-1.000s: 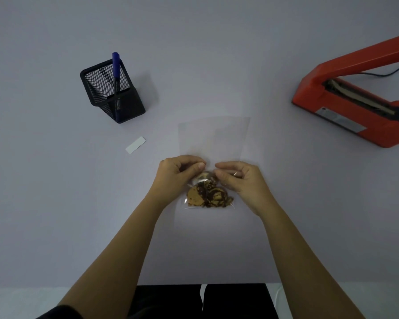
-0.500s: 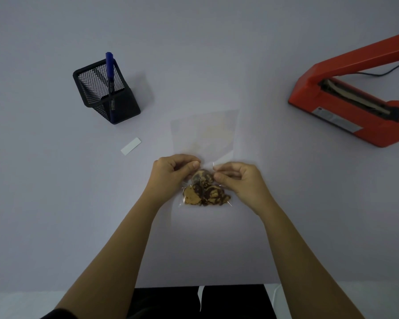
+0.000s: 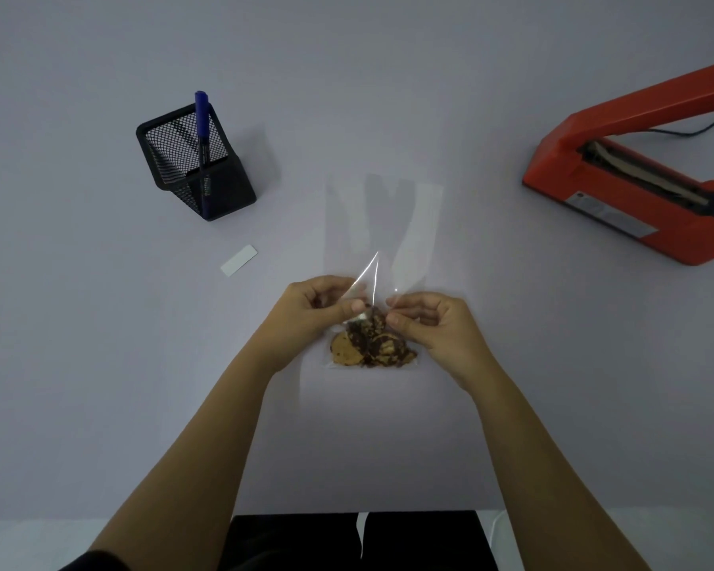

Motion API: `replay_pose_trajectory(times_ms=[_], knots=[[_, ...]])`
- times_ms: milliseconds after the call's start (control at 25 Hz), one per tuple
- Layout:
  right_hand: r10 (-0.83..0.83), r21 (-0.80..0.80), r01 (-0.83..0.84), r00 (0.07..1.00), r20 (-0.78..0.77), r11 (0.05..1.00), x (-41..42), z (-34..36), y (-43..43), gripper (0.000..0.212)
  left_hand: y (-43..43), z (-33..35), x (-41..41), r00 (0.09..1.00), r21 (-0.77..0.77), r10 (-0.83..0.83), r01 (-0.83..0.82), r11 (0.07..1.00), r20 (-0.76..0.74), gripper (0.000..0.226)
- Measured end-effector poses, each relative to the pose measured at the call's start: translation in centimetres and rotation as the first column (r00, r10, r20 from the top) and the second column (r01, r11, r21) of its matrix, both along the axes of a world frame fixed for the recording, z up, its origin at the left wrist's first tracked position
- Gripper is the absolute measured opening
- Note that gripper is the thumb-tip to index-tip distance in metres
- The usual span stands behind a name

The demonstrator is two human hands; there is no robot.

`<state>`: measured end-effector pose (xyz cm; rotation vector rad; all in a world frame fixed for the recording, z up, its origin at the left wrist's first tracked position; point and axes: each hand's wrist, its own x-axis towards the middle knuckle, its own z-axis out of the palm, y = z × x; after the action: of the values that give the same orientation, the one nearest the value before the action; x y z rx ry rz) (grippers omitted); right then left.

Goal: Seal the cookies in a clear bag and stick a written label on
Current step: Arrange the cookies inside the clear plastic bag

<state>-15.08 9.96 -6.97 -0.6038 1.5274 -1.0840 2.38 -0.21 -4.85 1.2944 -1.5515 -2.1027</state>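
1. Since half a second ago, the glossy top of the clear bag (image 3: 384, 224) has lifted and creased.
2. My left hand (image 3: 310, 311) and right hand (image 3: 433, 327) each pinch its thin film.
3. The round brown cookies (image 3: 367, 344) lie heaped just below both pinches; the flat white label (image 3: 238, 260) lies well to the left.

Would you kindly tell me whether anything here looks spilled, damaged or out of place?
Nothing is spilled or damaged. The only oddity is the clear bag: its empty upper part is creased between the left hand and right hand, above the cookies.
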Motion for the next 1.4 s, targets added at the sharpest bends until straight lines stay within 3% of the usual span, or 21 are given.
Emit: replay_pose_trajectory(times_ms=[200,480,1160,1400], knots=[[-0.022,-0.021,0.022,1.0,-0.013,1.0,0.0,-0.2,-0.2,0.02,0.2,-0.2,0.7,0.992,0.196,0.033,-0.009,0.981,-0.122,0.047],[0.001,-0.033,-0.002,1.0,-0.024,0.999,0.0,-0.1,0.0,0.021,0.7,-0.3,1.3,0.999,0.172,0.018,-0.01,0.985,-0.048,0.052],[0.022,-0.03,-0.023,0.998,-0.056,0.999,0.0,-0.2,-0.1,0.02,0.7,-0.2,0.6,1.0,0.044,0.021,-0.022,0.999,0.005,0.026],[0.027,-0.014,-0.028,0.998,-0.061,1.0,0.0,0.1,0.0,0.019,0.6,0.0,0.3,1.0,0.047,0.019,-0.019,0.999,-0.006,0.037]])
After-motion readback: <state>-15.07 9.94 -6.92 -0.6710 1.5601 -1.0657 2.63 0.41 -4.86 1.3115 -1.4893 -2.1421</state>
